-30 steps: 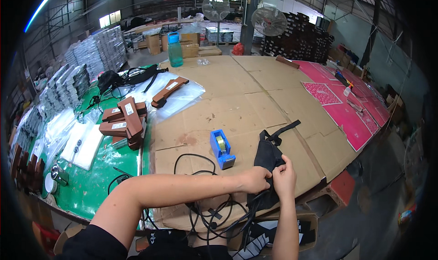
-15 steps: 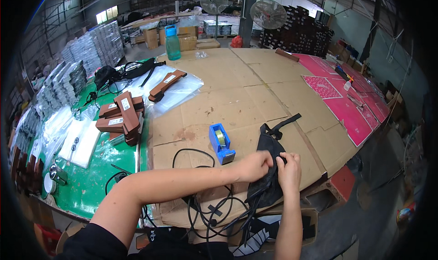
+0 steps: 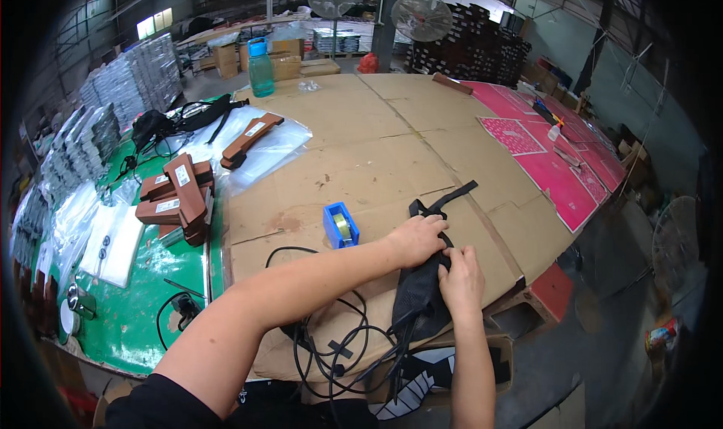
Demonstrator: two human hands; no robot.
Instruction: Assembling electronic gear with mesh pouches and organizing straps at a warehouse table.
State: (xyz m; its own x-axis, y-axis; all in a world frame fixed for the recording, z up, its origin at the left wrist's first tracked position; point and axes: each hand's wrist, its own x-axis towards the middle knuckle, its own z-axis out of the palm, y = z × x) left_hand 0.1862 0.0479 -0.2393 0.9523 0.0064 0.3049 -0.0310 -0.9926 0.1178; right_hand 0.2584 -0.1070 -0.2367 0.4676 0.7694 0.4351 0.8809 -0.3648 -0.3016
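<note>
A black fabric pouch (image 3: 419,302) with a strap lies on the cardboard-covered table in front of me. My left hand (image 3: 419,241) grips its upper part, fingers curled over the cloth. Just to the right, my right hand (image 3: 462,280) holds the pouch's right edge between thumb and fingers. The strap (image 3: 456,194) stretches past my left hand toward the far right. Black cables (image 3: 331,354) run in loops from the pouch's lower end to the table's near edge. A blue tape dispenser (image 3: 340,225) stands left of my hands.
Brown plastic-looking parts (image 3: 181,195) are stacked on the green surface at left, and another brown part (image 3: 252,139) rests on clear plastic sheets. A teal bottle (image 3: 260,71) stands at the far edge. Pink printed sheets (image 3: 553,165) cover the right side; a red stool (image 3: 550,290) is below.
My left hand has shifted up the pouch toward the strap, its fingers now laid over the cloth. My right hand stays at the edge. The whole view has shifted slightly.
</note>
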